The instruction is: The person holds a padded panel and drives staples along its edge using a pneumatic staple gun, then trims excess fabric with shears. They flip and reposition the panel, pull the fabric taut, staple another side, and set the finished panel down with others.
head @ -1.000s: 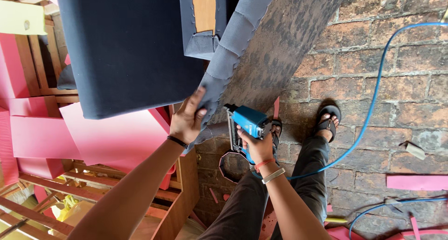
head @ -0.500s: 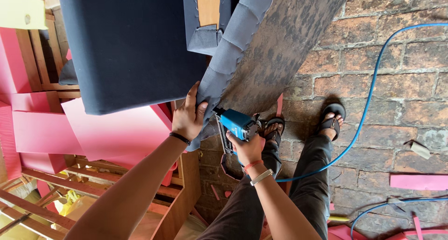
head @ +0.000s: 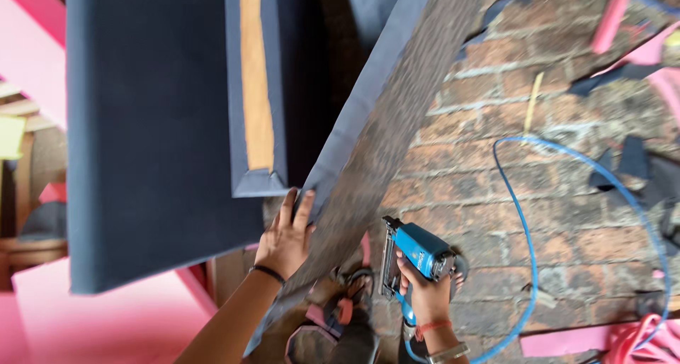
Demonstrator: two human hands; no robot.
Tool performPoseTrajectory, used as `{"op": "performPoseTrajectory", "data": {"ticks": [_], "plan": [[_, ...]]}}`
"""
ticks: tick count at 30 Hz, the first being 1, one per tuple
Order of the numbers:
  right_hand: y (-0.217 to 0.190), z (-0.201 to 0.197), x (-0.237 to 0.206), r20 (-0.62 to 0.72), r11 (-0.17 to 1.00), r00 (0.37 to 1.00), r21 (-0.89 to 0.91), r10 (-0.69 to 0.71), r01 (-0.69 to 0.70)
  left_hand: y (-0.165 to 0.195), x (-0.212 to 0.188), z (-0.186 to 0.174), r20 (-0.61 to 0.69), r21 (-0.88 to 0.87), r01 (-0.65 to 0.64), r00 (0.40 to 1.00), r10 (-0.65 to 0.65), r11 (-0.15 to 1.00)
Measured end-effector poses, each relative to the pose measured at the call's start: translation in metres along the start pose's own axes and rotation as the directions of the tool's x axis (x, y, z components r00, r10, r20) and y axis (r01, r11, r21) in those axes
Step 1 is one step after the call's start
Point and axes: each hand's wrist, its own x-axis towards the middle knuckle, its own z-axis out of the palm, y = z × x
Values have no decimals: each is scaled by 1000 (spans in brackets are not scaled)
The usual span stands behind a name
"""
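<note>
Panel [head: 397, 144] wrapped in dark blue fabric, steadied at its edge, blue pneumatic stapler [head: 418, 254] just beside.

Left hand [head: 285, 236] spread flat, fingers extended, pressing folded fabric against panel edge, nothing gripped. Right hand [head: 425, 293] closed around stapler handle, nose clear of panel, just right of left hand. Blue air hose [head: 528, 265] looping over brick floor [head: 567, 215] beyond right hand. Large navy cushion [head: 149, 137] left of left hand; pink foam [head: 106, 321] beneath.
</note>
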Motion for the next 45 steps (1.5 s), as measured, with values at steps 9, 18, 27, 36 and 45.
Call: {"op": "performPoseTrajectory", "data": {"ticks": [9, 18, 27, 36, 45], "plan": [[-176, -114, 22, -96, 989, 995, -143, 22, -36, 172, 206, -14, 352, 29, 58, 934, -64, 998], [-325, -210, 49, -229, 902, 970, -395, 86, -173, 211, 223, -32, 471, 45, 123, 873, -130, 991], [-458, -235, 117, -302, 599, 934, -790, -190, -133, 263, 320, -77, 601, 133, -71, 799, -23, 989], [-640, -252, 200, -265, 944, 907, -149, -326, 296, 349, 537, -106, 650, -14, -3, 760, 11, 1000], [-804, -408, 262, -594, 638, 507, -763, -625, -106, 469, 669, -142, 749, -57, 166, 659, -68, 984]]}}
